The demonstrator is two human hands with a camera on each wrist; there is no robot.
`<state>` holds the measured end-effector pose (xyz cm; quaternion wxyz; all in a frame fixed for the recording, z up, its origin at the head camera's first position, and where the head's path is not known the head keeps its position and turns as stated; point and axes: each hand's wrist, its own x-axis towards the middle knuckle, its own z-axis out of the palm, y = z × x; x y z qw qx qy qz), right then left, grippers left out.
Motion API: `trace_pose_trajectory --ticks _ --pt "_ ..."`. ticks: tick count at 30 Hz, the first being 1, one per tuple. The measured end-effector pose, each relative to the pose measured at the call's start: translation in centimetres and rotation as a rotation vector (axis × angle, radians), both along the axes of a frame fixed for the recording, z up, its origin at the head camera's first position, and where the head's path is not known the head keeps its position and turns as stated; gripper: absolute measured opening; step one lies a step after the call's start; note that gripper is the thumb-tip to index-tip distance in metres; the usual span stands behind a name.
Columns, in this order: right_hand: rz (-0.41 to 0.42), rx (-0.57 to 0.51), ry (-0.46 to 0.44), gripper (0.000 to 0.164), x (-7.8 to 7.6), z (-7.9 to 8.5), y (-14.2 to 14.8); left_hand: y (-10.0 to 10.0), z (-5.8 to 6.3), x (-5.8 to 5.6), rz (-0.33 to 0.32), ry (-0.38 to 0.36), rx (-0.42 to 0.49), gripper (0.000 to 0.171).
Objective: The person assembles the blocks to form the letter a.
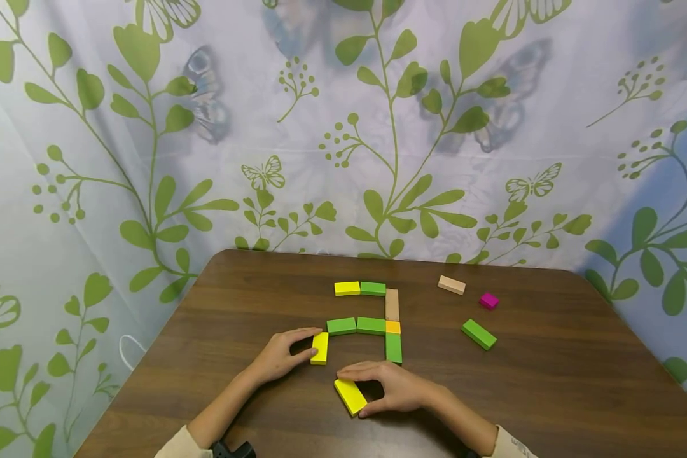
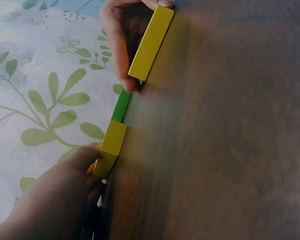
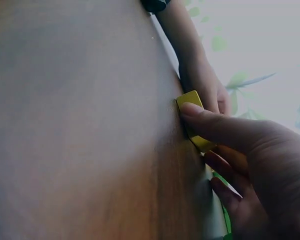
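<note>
Right hand (image 1: pixel 392 387): fingers and thumb pinching a yellow block (image 1: pixel 350 397), slanted, nearest the person. Left hand (image 1: pixel 280 353): fingers and thumb pinching a second yellow block (image 1: pixel 319 348), at the near left end of the block row, just beside a green block (image 1: pixel 341 326); contact unclear. Row continues right: another green block (image 1: pixel 371 326), then small orange block (image 1: pixel 393 327). Below orange, green piece (image 1: pixel 394 347); above it, plain wood block (image 1: pixel 392 305). Top row: yellow piece (image 1: pixel 346 289) left, green bar (image 1: pixel 373 289) right. Well apart, right side of bench (image 1: pixel 549 388): loose wood piece (image 1: pixel 451 285), magenta block (image 1: pixel 489 301), loose green block (image 1: pixel 479 334). Leaf-print curtain (image 1: pixel 343 95) behind.
</note>
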<state>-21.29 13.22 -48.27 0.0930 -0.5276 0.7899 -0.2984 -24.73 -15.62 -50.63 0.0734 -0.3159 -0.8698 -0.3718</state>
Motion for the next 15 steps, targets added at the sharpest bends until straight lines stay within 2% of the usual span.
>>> trace_pose_trajectory --ticks 3,6,10,15 --pt "-0.028 -0.016 0.01 0.073 0.4 -0.5 0.2 0.0 0.0 0.0 -0.004 -0.002 -0.004 0.042" --pt "-0.095 -0.054 0.032 0.078 1.0 -0.9 0.5 0.0 0.0 0.1 -0.008 -0.007 -0.006 0.043" --pt "-0.19 -0.088 0.053 0.076 1.8 -1.2 0.5 0.0 0.2 0.2 -0.008 -0.009 -0.005 0.043" --pt "-0.223 -0.091 0.103 0.072 2.2 -1.5 0.0 0.0 0.5 0.2 -0.01 -0.005 -0.006 0.042"
